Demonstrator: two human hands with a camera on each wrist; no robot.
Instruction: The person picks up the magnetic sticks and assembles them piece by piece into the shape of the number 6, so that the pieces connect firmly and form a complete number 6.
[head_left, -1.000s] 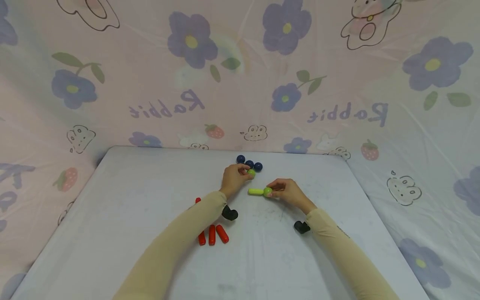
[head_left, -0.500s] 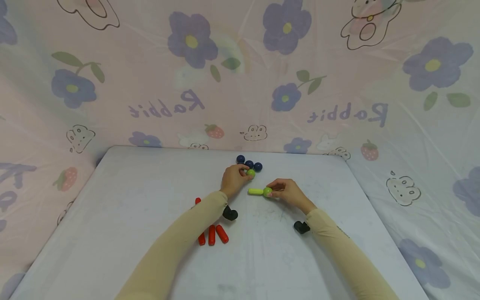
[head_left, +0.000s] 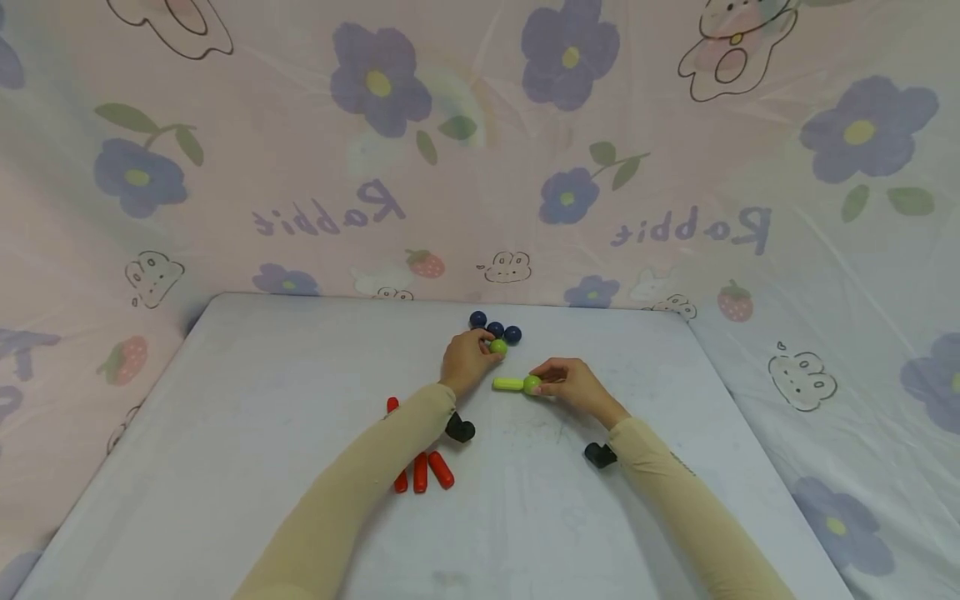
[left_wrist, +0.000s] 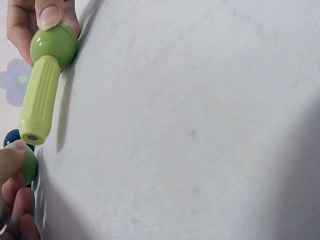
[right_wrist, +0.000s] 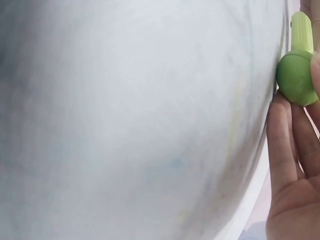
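My left hand [head_left: 467, 362] pinches a green ball [head_left: 498, 347] between thumb and fingers, right in front of several dark blue balls [head_left: 512, 334]. To its right, my right hand [head_left: 576, 387] holds a second green ball [head_left: 532, 385] by thumb and fingertips. A yellow-green ribbed rod [head_left: 508, 384] sticks out from that second ball, pointing left toward the left hand. In the left wrist view the rod [left_wrist: 40, 102] joins the ball [left_wrist: 55, 46], and its free end shows a small dark grey disc. The right wrist view has the ball [right_wrist: 296, 77] at its right edge.
Several red rods [head_left: 420, 473] lie nearer on the white table [head_left: 525, 533], partly hidden under the left sleeve. Black wrist devices [head_left: 460, 429] sit by both cuffs. A flower-printed curtain [head_left: 465, 167] rises behind the table's far edge.
The whole head view has shifted slightly left. Both hands keep their holds, and the balls and rods stay where they were.
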